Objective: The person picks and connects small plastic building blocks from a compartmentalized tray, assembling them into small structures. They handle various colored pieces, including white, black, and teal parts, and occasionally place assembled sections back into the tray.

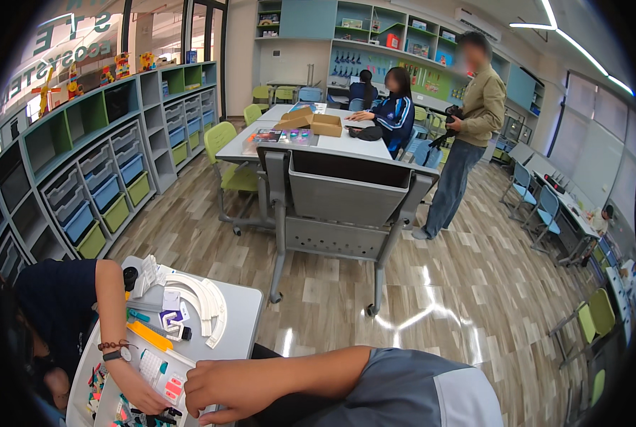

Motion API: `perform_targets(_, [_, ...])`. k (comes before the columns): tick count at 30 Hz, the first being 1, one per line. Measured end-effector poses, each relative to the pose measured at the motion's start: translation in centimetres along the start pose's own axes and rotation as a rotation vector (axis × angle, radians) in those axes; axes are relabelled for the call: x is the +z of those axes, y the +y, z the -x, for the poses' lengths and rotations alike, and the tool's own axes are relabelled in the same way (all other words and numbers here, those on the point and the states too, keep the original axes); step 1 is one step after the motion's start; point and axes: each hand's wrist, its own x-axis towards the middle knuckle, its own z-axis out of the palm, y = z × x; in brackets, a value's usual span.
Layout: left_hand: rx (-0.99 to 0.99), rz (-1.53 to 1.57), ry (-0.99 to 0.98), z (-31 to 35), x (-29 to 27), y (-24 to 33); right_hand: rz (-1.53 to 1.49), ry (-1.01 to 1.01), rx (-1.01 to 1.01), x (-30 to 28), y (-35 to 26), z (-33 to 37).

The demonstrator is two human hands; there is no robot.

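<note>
My right hand (222, 388) reaches in from the lower right, back of the hand up, at the edge of a white parts tray (79, 377). Its fingers bend down and the thumb lies apart from them; I make out nothing held. My left hand is out of view. Another person's hand (143, 395), with a watch and a beaded bracelet, dips into the tray beside mine. Small building bricks (122, 414) in several colours fill the tray's near part. Coral-red pieces (173, 388) and white pieces (150, 366) lie close to my fingers.
White curved track pieces (215, 309) and a yellow piece (150, 336) lie on the grey table (243, 306). Ahead stand a wheeled folding table (346, 192) and a green chair (225, 156). A person (475, 107) stands near two seated people. Drawer shelves (104, 178) line the left.
</note>
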Motion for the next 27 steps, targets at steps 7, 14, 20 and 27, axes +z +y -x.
perform_targets(7, [-0.020, -0.069, 0.002, 0.5, -0.6, 0.6, 0.012, -0.109, 0.095, 0.4, 0.4, -0.4])
perform_targets(14, [-0.039, -0.146, 0.094, 0.7, -0.2, 2.3, 0.016, -0.200, 0.158, 1.2, 1.3, -0.4])
perform_targets(20, [-0.088, -0.324, 0.088, 2.7, -0.2, 2.3, 0.024, -0.174, 0.089, 1.8, 1.7, -1.1])
perform_targets(27, [-0.037, -0.130, 0.198, 2.4, -0.5, 1.5, 0.107, -0.223, 0.258, 0.3, 0.7, -0.9])
